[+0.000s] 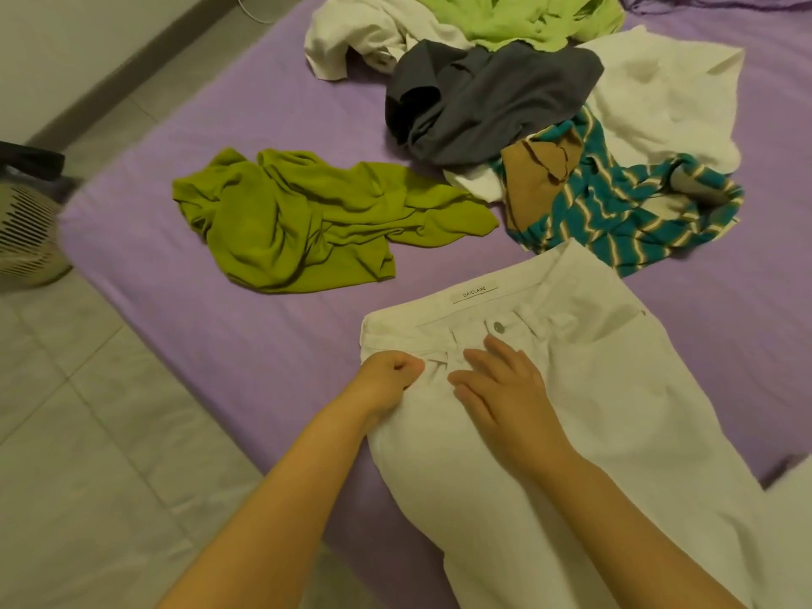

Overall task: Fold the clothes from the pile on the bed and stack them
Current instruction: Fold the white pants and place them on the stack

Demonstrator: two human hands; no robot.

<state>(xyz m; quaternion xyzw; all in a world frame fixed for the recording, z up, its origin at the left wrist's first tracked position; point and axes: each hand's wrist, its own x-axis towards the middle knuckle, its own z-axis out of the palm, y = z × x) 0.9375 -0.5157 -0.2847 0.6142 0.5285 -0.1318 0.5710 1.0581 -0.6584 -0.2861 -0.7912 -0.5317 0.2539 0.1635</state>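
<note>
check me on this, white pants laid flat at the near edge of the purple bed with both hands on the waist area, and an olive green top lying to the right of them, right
Not quite: the olive green top lies to the left of the white pants, not the right, as the head view shows. The rest holds: the pants lie flat near the purple bed edge, with the left hand and right hand at the waist area.

"DAICLAIRE" on white trousers (waistband label)

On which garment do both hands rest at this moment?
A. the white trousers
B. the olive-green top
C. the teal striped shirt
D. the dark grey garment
A: the left hand, its fingers curled, and the flat right hand both lie on the white trousers just below the waistband, while the other garments lie farther up the bed, untouched.
</note>
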